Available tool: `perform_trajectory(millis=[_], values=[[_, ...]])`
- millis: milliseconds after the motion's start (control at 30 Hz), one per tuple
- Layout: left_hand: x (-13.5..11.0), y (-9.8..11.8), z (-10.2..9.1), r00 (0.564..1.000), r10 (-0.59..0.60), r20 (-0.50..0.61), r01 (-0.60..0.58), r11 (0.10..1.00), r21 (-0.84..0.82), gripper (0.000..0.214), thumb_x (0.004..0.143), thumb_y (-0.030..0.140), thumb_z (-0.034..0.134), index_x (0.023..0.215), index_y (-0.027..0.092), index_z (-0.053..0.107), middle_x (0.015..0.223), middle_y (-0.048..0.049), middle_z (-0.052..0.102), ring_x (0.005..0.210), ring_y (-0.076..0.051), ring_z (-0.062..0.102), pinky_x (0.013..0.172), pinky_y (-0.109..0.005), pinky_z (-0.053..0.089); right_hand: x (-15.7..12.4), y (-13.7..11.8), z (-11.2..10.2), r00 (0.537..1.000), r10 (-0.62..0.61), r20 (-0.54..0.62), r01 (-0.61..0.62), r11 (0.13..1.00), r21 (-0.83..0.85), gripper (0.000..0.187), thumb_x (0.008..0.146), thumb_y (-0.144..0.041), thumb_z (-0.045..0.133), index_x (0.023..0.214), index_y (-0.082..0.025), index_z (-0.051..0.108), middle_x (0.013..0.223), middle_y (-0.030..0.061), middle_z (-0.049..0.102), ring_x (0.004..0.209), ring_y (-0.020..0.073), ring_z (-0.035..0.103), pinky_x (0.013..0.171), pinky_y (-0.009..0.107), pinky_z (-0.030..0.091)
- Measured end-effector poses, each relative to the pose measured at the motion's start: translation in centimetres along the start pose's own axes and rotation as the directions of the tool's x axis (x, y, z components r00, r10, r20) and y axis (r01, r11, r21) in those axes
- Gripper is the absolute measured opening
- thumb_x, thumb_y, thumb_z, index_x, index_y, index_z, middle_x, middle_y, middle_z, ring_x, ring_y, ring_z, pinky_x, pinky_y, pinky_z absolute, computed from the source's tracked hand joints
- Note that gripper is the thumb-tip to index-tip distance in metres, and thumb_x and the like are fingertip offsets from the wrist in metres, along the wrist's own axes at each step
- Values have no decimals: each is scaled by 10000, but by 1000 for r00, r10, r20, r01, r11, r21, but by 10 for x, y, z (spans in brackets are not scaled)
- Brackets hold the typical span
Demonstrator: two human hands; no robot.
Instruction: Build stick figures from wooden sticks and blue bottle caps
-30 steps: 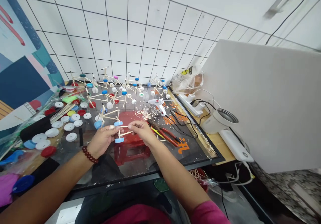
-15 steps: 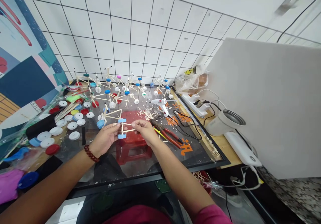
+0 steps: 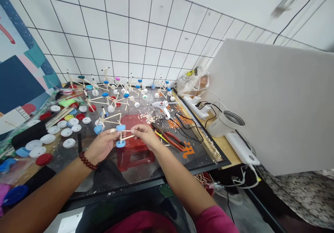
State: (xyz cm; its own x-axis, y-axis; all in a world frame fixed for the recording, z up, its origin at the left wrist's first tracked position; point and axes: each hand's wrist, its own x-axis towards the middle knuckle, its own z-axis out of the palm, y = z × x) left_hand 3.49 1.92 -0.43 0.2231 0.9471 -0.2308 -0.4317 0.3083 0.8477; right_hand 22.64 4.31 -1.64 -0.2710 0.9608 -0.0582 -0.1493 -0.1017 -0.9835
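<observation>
Between my hands is a small wheeled stick frame (image 3: 121, 136), with a light blue bottle cap at each end of its short axle. My left hand (image 3: 101, 144) pinches it near the upper cap. My right hand (image 3: 143, 134) closes on the far ends of its two thin wooden sticks. Just behind my left hand stands another stick model (image 3: 109, 119) with a blue cap wheel. Several finished-looking stick-and-cap models (image 3: 122, 92) stand in rows at the back. A white glue gun (image 3: 162, 108) lies beyond my right hand.
Red-handled pliers (image 3: 172, 139) lie right of my right hand, near wood scraps (image 3: 150, 116). Loose bottle caps (image 3: 66, 132) cover the table's left side. A power strip (image 3: 195, 107), cables and a grey-white cup (image 3: 219, 125) stand on the right, beside a large white panel (image 3: 273, 104).
The view has turned a little to the right, so everything sits further left. The frame has tilted slightly in my hands; both hands keep their grip.
</observation>
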Motion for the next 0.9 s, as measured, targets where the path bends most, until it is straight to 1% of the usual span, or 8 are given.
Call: perform_trajectory(millis=[100, 233, 400, 533, 633, 700, 800, 900], values=[[0, 0, -2, 1000, -15, 15, 16, 1000, -8, 198, 646, 214, 891, 785, 118, 787, 745, -80, 761, 682, -175, 689, 608, -248, 570, 0, 0, 0, 1000, -7, 21, 7, 1000, -1, 338, 609, -472, 831, 714, -185, 688, 619, -48, 604, 552, 88, 513, 600, 242, 402], [1, 0, -5, 999, -36, 18, 36, 999, 3, 211, 597, 199, 916, 738, 114, 784, 713, -76, 755, 634, -166, 672, 577, -253, 569, 0, 0, -1, 999, -5, 36, 5, 1000, -5, 336, 610, -464, 833, 722, -182, 688, 630, -46, 604, 556, 88, 514, 605, 242, 399], [1, 1, -6, 999, -48, 11, 48, 999, 13, 206, 591, 172, 915, 739, 113, 785, 713, -74, 758, 638, -169, 673, 564, -253, 560, -1, 1, -1, 999, -11, 48, 11, 1000, -7, 346, 614, -471, 842, 729, -184, 688, 631, -46, 611, 558, 87, 516, 608, 240, 403], [1, 1, -4, 999, -43, 33, 43, 999, -1, 168, 651, 175, 884, 774, 111, 789, 754, -92, 773, 671, -185, 694, 603, -263, 558, -1, -1, 0, 999, -7, 40, 7, 1000, -1, 366, 602, -497, 847, 707, -189, 681, 610, -49, 617, 545, 87, 518, 595, 237, 405], [0, 1, 0, 997, -39, 60, 40, 999, -15, 149, 741, 208, 830, 841, 104, 790, 855, -128, 788, 780, -221, 723, 670, -284, 569, 0, -2, 0, 1000, 8, 9, -8, 1000, 19, 388, 579, -517, 850, 692, -193, 668, 602, -55, 612, 531, 84, 513, 583, 239, 397], [-2, 2, 3, 996, -58, 61, 59, 998, -15, 152, 786, 215, 795, 889, 103, 786, 925, -143, 788, 831, -232, 728, 702, -296, 574, 1, -2, 0, 1000, 17, -10, -17, 999, 32, 409, 558, -530, 854, 688, -194, 661, 594, -58, 608, 520, 82, 501, 568, 237, 386], [-3, 3, 6, 997, -82, 4, 82, 997, -3, 148, 812, 210, 775, 931, 122, 778, 971, -123, 779, 840, -215, 725, 756, -319, 591, 3, -1, -1, 998, 30, -48, -26, 997, 70, 434, 533, -538, 862, 677, -193, 641, 565, -66, 579, 499, 76, 481, 539, 231, 364], [-5, 3, 6, 996, -74, -47, 75, 997, 10, 148, 783, 217, 807, 900, 132, 774, 934, -85, 767, 810, -194, 717, 802, -358, 604, 3, 0, -2, 996, 46, -78, -37, 993, 109, 443, 526, -532, 867, 679, -193, 628, 540, -71, 552, 480, 74, 462, 522, 229, 349]])
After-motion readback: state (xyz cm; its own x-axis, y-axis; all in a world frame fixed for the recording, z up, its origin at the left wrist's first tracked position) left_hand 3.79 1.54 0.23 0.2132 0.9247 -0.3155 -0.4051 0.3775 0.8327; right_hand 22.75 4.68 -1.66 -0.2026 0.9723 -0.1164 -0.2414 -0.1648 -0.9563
